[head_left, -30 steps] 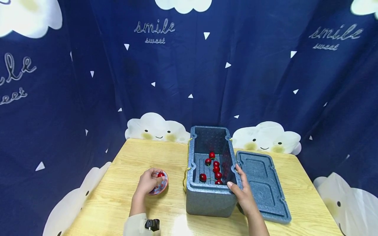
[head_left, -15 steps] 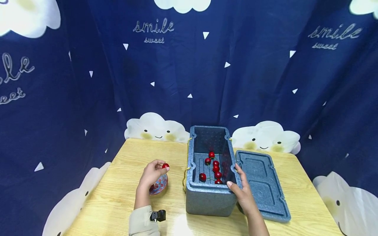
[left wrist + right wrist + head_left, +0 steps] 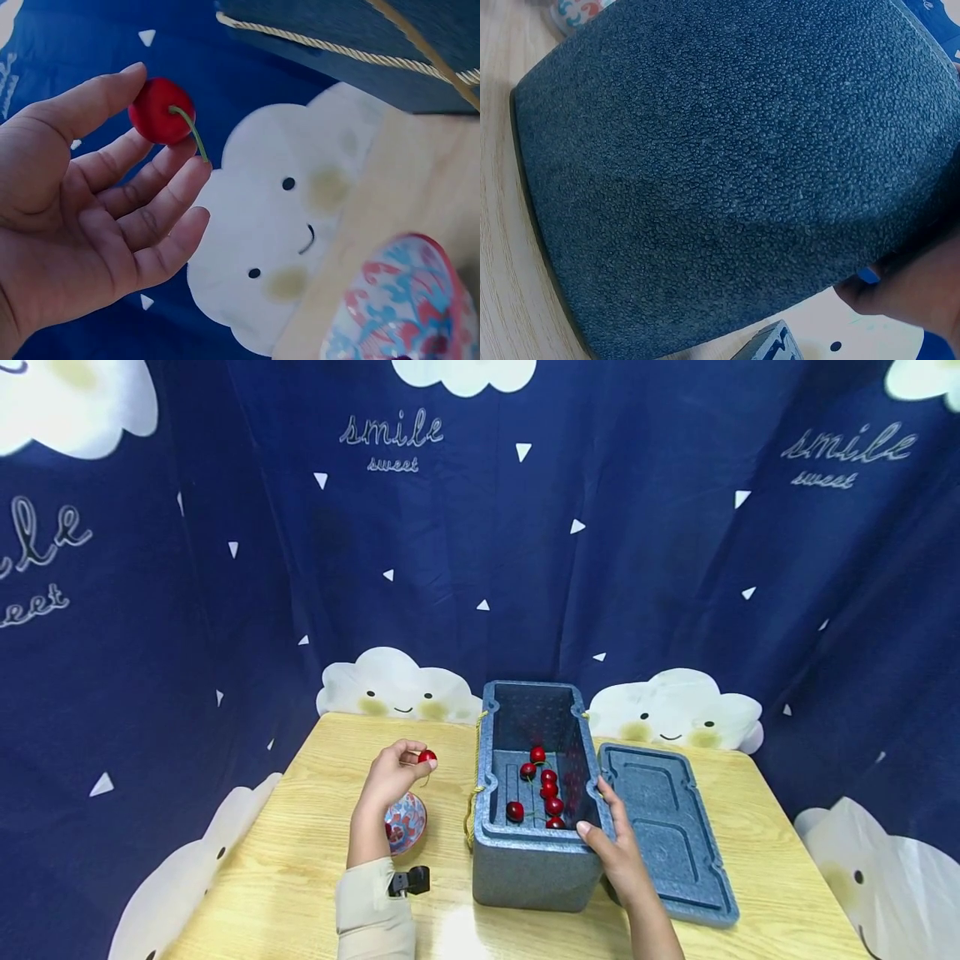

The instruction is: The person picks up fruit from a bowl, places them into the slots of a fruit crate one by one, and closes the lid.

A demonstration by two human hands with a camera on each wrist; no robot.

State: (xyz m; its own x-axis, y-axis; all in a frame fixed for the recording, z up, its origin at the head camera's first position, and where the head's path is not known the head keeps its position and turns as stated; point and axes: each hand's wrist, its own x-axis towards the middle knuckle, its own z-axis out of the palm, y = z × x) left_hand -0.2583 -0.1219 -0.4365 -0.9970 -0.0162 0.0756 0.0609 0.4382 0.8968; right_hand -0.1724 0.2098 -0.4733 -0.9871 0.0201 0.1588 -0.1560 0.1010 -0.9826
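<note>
My left hand [image 3: 387, 781] pinches a red cherry [image 3: 159, 112] between thumb and fingers, its green stem hanging free. The cherry is in the air above the table, beyond a small patterned bowl [image 3: 411, 817]. My wrist partly covers the bowl, where a bit of dark red shows at the edge. To the right stands an open blue-grey foam box [image 3: 536, 878] with several cherries [image 3: 553, 806] on its floor. My right hand [image 3: 624, 856] grips the box's near right corner, thumb over the rim and fingers along the outer side. In the right wrist view the box wall [image 3: 727, 165] hides most of that hand.
The box's lid [image 3: 667, 835] lies flat on the wooden table [image 3: 307, 860], right of the box. A yellow rope [image 3: 472, 814] hangs down the box's left side. A dark blue curtain [image 3: 450, 568] with clouds rises behind the table.
My left hand has lifted the cherry out of the bowl and moved it up, away from me and slightly right. The right hand and the box have stayed in place.
</note>
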